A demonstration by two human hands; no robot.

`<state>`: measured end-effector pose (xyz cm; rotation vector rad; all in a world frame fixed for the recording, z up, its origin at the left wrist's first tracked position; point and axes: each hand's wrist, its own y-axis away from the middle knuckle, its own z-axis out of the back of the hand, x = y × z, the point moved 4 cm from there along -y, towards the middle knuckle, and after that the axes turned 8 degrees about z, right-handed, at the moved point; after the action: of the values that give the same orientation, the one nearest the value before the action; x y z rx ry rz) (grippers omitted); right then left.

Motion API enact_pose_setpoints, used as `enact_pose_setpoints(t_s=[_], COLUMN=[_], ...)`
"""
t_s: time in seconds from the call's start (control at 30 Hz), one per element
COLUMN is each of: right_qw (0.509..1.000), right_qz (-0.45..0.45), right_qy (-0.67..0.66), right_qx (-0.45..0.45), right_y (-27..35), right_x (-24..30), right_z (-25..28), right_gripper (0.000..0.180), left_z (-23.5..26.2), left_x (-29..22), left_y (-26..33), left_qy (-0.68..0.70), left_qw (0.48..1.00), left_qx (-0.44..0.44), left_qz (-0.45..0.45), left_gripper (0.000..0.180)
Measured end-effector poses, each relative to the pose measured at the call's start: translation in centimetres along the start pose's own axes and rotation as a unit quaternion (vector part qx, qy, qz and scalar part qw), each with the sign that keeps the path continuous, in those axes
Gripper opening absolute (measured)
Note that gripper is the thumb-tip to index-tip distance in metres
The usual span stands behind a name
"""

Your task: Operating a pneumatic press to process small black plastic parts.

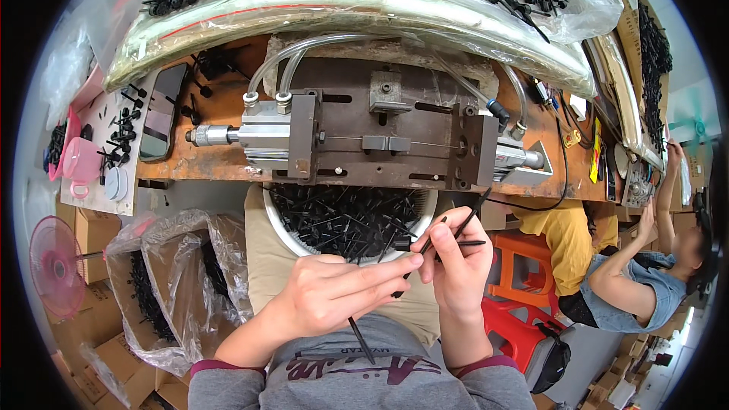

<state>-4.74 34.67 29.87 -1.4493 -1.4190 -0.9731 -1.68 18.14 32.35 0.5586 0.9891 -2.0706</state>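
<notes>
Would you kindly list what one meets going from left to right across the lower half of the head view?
Pink fan, plastic-lined cartons, left hand, right hand holding slim black parts, black bag, co-worker's blue denim vest.

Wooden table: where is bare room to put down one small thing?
A bare wood patch lies between the black parts beside the phone and the left silver cylinder. Crowded: the white board, holding loose parts and a pink cup; right of the machine, a cable and yellow object.
</notes>
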Motion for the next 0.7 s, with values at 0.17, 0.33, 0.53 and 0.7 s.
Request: enact_pose_setpoints(t_s=[0.17, 0.33, 0.53, 0.7], right_qw=[0.999, 0.997, 0.997, 0.997], right_qz=[0.012, 0.033, 0.023, 0.044], right_qy=[-0.034, -0.069, -0.070, -0.057], right_qx=[-0.013, 0.011, 0.021, 0.032], right_y=[-0.3, -0.3, 0.1, 0.2], right_x=[0.0, 0.6, 0.7, 1.0], right_z=[0.8, 1.4, 1.8, 1.6], right_gripper=[0.017, 0.027, 0.032, 0.027], left_z=[0.4, 0.7, -0.7, -0.3], left_x=[-0.1, 1.2, 2.7, 3.4], left_y=[-1.3, -3.4, -4.2, -4.8], left_qy=[-0.034, -0.196, -0.255, -0.237], left_qw=[0.999, 0.975, 0.960, 0.963], left_qx=[-0.036, -0.070, -0.038, -0.037], left_qz=[0.022, 0.083, 0.111, 0.119], left_gripper=[0.023, 0.024, 0.022, 0.021])
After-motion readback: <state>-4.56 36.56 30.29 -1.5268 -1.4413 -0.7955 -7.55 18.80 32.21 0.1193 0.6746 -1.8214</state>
